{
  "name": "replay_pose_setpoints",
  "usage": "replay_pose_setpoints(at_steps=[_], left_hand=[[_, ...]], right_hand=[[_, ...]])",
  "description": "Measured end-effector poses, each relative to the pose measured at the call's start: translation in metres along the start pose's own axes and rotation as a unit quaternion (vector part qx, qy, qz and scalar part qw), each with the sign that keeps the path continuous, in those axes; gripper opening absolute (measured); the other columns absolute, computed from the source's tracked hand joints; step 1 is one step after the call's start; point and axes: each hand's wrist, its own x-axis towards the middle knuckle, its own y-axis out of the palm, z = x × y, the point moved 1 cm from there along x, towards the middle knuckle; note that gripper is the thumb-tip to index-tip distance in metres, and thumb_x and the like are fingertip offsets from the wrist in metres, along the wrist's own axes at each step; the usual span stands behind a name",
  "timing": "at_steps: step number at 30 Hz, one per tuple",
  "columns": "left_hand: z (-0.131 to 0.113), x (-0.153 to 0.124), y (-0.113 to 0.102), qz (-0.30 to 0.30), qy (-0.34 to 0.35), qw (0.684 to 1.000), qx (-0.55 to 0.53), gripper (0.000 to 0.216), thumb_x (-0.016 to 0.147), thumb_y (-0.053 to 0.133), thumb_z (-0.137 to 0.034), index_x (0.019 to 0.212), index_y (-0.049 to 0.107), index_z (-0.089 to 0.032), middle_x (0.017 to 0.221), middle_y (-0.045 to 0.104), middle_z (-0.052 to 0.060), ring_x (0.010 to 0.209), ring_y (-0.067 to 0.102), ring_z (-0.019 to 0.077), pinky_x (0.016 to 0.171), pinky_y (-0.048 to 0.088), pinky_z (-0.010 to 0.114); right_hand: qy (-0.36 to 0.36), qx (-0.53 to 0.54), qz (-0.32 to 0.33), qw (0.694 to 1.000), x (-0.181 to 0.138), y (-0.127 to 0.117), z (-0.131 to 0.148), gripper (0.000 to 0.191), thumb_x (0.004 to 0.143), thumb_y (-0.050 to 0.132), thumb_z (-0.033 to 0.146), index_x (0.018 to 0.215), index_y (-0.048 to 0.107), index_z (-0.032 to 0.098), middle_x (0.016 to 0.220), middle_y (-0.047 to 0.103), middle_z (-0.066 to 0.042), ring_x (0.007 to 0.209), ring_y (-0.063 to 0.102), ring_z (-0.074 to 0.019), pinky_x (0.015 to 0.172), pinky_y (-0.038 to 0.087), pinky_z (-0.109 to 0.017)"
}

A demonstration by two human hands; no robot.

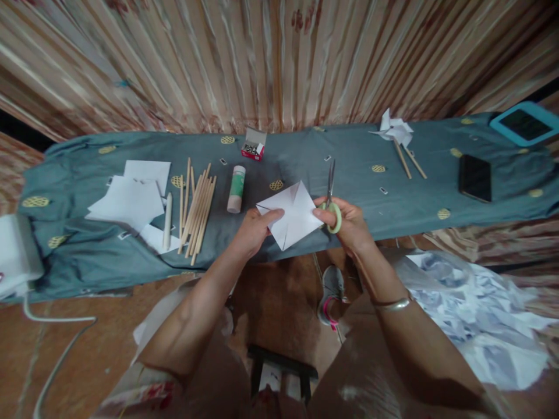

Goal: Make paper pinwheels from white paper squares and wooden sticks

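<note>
Between my hands is a white square of paper (297,215) with slits running in from its corners. My left hand (257,231) pinches its left side, thumb on top. My right hand (349,226) holds a pair of scissors (331,185) by its pale green handles, blades pointing away from me. The thumb of that hand also presses on the paper's right corner. Just left of the paper stands or lies a green-and-white glue stick (236,189); a small red box of metal pins (253,145) sits open behind it.
Thin wooden sticks (201,212), a white pen-like stick (167,221) and white paper sheets (131,201) lie to the left. Paper pinwheels (396,129) on sticks, a black phone (474,177) and a blue-framed device (526,123) are right. Paper scraps (476,308) fill a bag below.
</note>
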Motion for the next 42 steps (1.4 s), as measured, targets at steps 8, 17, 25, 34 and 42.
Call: replay_pose_setpoints(at_steps=[8,17,25,34,42], left_hand=[[0.001,-0.001,0.002,0.006,0.004,1.000,-0.014,0.027,0.063,0.082,-0.036,0.072,0.071,-0.013,0.072,0.074,0.008,0.070,0.070,0.0234,0.066,0.054,0.030],[-0.009,-0.007,0.011,0.083,0.000,0.988,-0.126,0.050,0.076,0.073,-0.056,0.108,0.068,-0.019,0.108,0.075,0.010,0.116,0.066,0.0325,0.098,0.053,0.046],[0.005,-0.010,0.017,0.065,0.040,0.995,-0.056,0.049,0.053,0.093,-0.036,0.093,0.071,-0.017,0.095,0.075,0.005,0.096,0.070,0.0244,0.095,0.052,0.043],[0.010,-0.006,0.015,-0.047,0.021,0.996,-0.072,0.027,0.061,0.082,-0.021,0.081,0.066,-0.016,0.083,0.072,0.002,0.081,0.068,0.0190,0.084,0.058,0.038],[-0.001,0.000,0.005,-0.078,0.056,0.992,-0.085,0.016,0.064,0.071,-0.016,0.077,0.062,-0.015,0.079,0.069,0.001,0.071,0.066,0.0150,0.073,0.059,0.033]], right_hand=[[0.005,0.019,0.024,1.000,0.000,0.005,-0.006,0.043,0.052,0.086,0.047,0.080,0.067,0.021,0.062,0.060,0.006,0.057,0.048,-0.0093,0.053,0.036,-0.023],[0.001,0.029,-0.036,0.999,0.003,0.016,-0.013,0.045,0.050,0.086,0.044,0.083,0.066,0.021,0.063,0.062,0.006,0.056,0.050,-0.0095,0.054,0.039,-0.023],[-0.023,0.048,-0.065,0.996,0.006,0.025,-0.015,0.042,0.051,0.084,0.038,0.084,0.063,0.022,0.055,0.058,0.010,0.049,0.046,-0.0081,0.051,0.037,-0.022],[-0.014,0.020,-0.023,0.999,0.000,0.035,-0.021,0.050,0.053,0.084,0.049,0.088,0.061,0.022,0.054,0.056,0.010,0.048,0.044,-0.0087,0.049,0.034,-0.023],[-0.023,-0.038,0.052,0.998,-0.013,0.032,-0.014,0.046,0.066,0.079,0.059,0.087,0.063,0.021,0.059,0.056,0.005,0.054,0.048,-0.0098,0.049,0.033,-0.023]])
